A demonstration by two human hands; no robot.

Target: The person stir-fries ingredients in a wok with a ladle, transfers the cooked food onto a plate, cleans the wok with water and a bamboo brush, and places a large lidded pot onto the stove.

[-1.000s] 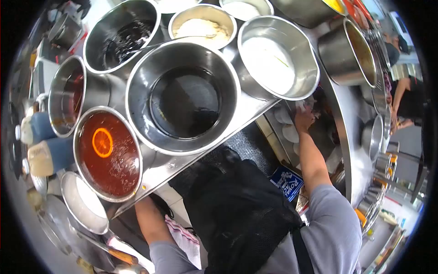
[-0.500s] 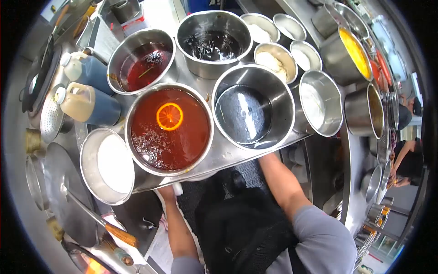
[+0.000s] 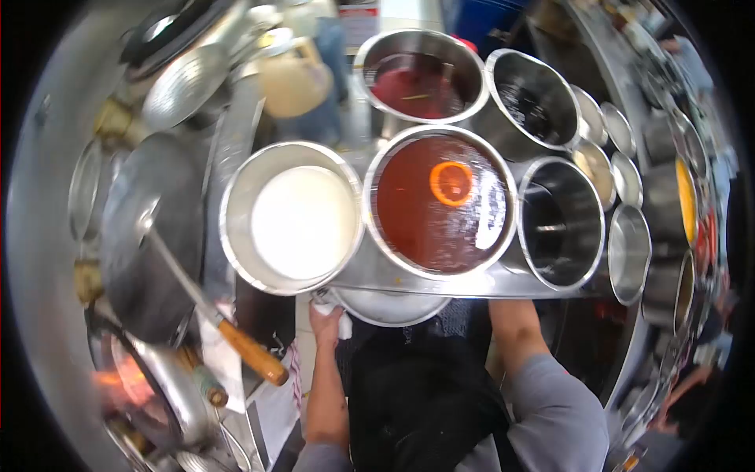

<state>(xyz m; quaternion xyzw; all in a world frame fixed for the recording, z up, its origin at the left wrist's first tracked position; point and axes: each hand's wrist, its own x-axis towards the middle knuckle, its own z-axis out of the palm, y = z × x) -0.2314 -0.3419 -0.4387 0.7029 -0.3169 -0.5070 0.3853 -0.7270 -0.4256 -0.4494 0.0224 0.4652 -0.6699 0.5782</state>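
My left hand (image 3: 325, 324) is closed around a white cloth (image 3: 344, 326), just below the front edge of the steel table (image 3: 472, 285). Beside it, a wide round metal vessel (image 3: 385, 315) shows partly under that edge. My right forearm (image 3: 515, 326) reaches to the same edge farther right; the hand itself is hidden beneath it. On the table above my hands stand a pot of white liquid (image 3: 238, 212), a pot of reddish-brown liquid (image 3: 372, 197) with an orange slice (image 3: 451, 183) floating in it, and a pot of dark liquid (image 3: 591, 236).
Behind are a pot of red liquid (image 3: 480, 86) and another dark one (image 3: 491, 71). A black wok (image 3: 149, 259) with a wooden-handled ladle (image 3: 250, 350) sits at left, above a flame (image 3: 130, 377). Jugs (image 3: 291, 82) stand at the back; bowls (image 3: 629, 252) line the right.
The view has swung left, so the table and pots sit farther right and the wok shows more. My left hand with its cloth and the vessel under the table show more fully.
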